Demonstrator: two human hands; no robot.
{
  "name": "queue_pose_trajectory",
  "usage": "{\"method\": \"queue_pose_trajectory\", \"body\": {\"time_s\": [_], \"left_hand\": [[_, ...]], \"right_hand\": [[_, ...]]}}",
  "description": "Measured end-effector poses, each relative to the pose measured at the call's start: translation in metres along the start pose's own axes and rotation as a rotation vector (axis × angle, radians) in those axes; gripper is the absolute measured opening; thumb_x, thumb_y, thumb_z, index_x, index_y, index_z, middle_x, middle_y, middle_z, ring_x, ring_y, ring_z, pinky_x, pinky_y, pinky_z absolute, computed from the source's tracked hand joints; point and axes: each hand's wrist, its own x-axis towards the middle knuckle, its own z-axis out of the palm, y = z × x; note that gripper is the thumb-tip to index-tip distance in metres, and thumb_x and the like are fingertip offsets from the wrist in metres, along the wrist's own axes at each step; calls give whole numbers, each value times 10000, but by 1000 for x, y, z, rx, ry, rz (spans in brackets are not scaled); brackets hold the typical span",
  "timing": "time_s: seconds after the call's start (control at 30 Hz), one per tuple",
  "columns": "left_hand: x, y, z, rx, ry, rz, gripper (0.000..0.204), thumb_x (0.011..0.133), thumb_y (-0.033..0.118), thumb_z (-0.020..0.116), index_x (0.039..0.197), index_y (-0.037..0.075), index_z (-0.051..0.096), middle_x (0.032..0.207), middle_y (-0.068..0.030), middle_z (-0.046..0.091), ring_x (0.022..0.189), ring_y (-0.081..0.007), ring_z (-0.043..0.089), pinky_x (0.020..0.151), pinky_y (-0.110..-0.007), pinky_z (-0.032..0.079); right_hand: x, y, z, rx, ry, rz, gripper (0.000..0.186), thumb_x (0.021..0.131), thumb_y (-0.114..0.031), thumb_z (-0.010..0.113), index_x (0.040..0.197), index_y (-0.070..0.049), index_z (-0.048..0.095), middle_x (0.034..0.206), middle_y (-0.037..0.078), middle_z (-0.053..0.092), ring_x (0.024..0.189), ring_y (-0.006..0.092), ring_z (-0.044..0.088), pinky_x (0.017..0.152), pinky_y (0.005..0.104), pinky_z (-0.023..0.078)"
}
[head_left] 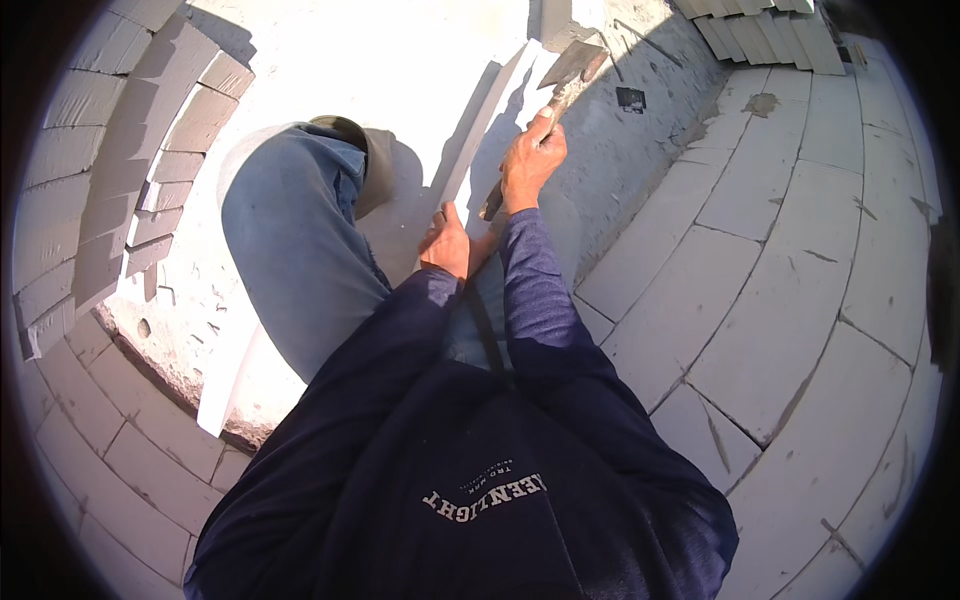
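At the far left of my feed I see a curved-looking stack of pale grey rectangular building blocks. Next comes a bent knee in faded blue denim, just beside the sunlit ground.

Near the middle is the bare left hand, thumb up, at the near end of a long, narrow white slab. I cannot tell whether its hidden fingers grasp the slab or merely rest against it. The slab's long axis runs away from the wearer, slanting up and to the right, with a bright side edge facing left.

To the right of it, the bare right hand is clenched around the handle of a hatchet-like tool with a flat grey metal blade. This tool lies roughly along the slab's line: its dark butt is low, near the left hand, and its head is at the far upper right, with the blade's broad part toward the slab's far end.

I judge this to be trimming or dressing the slab; the next move probably calls for a steady near end and a controlled stroke.

Farther right, large white blocks form a jointed surface.
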Motion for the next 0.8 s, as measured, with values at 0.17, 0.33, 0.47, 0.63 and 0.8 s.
{"method": "queue_pose_trajectory", "body": {"time_s": [0.17, 0.33, 0.47, 0.63, 0.8], "left_hand": [[3, 41, 22, -122, 26, 75, 773, 823, 599, 768, 1229, 39, 421, 1181, -239, 620, 1019, -439, 688, 867, -502, 563], [0, 34, 6, -123, 20, 32, 812, 806, 641, 755, 1240, 40, 425, 1174, -238, 621, 1037, -447, 675, 870, -518, 550], [-9, 20, -9, -111, 5, 44, 607, 915, 456, 724, 1210, 24, 417, 1167, -261, 603, 1046, -471, 648, 882, -536, 526], [-11, 15, -19, -48, 8, 44, 425, 949, 263, 659, 1207, 23, 421, 1178, -262, 604, 1047, -463, 649, 878, -533, 525], [-11, 10, -14, -60, 39, 58, 409, 952, 218, 642, 1238, 21, 425, 1195, -255, 608, 1039, -454, 658, 871, -531, 532]], "right_hand": [[44, -43, -34, -77, -122, 280, 468, 1069, -366, 524, 719, -65, 445, 527, 38, 449, 354, 148, 410, 327, 342, 331], [25, -84, -43, 39, -87, 170, 434, 1081, -362, 512, 776, -58, 455, 531, 19, 437, 357, 117, 398, 318, 309, 311], [9, -37, -27, 11, -76, 23, 437, 1077, -366, 517, 769, -63, 451, 519, 12, 424, 346, 118, 393, 312, 310, 313], [2, -53, -21, -2, -152, 291, 473, 1061, -382, 530, 721, -62, 451, 515, 28, 440, 339, 135, 398, 310, 326, 317], [-3, -83, -28, 98, -103, 190, 467, 1063, -393, 534, 746, -60, 451, 516, 24, 432, 341, 128, 386, 313, 325, 322]]}}
